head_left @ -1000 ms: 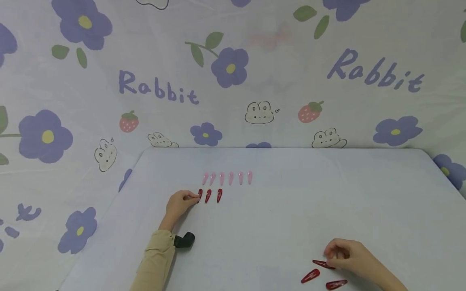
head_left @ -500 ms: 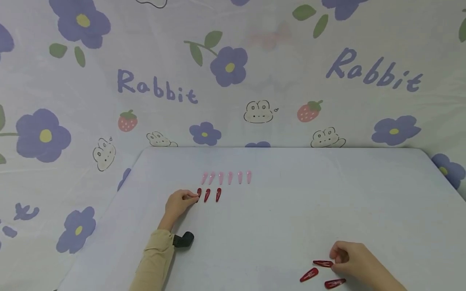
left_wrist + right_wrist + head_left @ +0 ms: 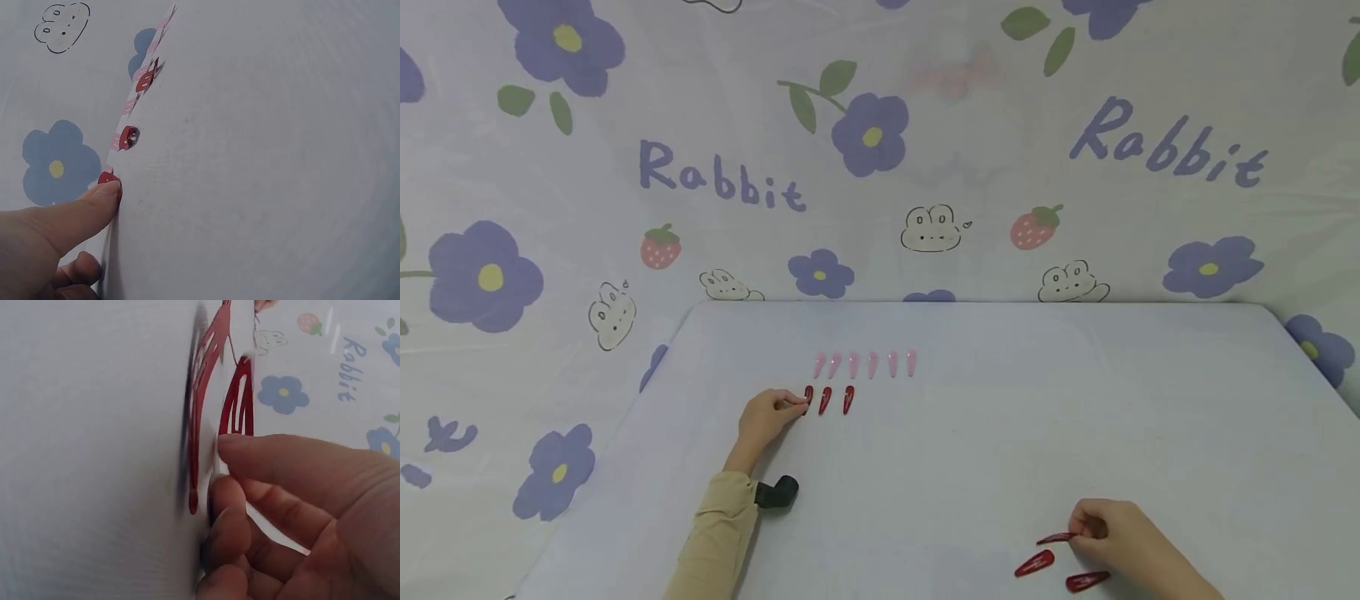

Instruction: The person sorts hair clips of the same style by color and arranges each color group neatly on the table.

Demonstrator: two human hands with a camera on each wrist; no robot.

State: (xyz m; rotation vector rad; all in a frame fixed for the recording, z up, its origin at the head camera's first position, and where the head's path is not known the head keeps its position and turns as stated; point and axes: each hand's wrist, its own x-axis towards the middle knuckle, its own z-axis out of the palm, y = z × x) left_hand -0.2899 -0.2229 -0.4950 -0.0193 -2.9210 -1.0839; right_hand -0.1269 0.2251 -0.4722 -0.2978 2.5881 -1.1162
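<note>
My left hand (image 3: 769, 419) pinches the leftmost red snap hair clip (image 3: 808, 393), the first of three in a short row. In the left wrist view its thumb lies over that red clip (image 3: 107, 177). At the front right, my right hand (image 3: 1127, 542) pinches one end of another red hair clip (image 3: 1056, 538), whose narrow end points left. The right wrist view shows this held clip (image 3: 237, 400) between thumb and fingers, its slotted frame visible. Two more red clips, one nearer the middle (image 3: 1035, 563) and one below the hand (image 3: 1087, 581), lie beside it.
Behind the red row stands a row of several pink hair clips (image 3: 872, 364) on the white table (image 3: 955, 467). A black wrist camera (image 3: 778, 492) sits at the left sleeve. A flower-and-rabbit patterned cloth (image 3: 970, 150) hangs behind the table.
My right hand has taken hold of the red clip's end, and the clip now sits tilted and slightly further left. The left hand stays at the leftmost clip in the row.
</note>
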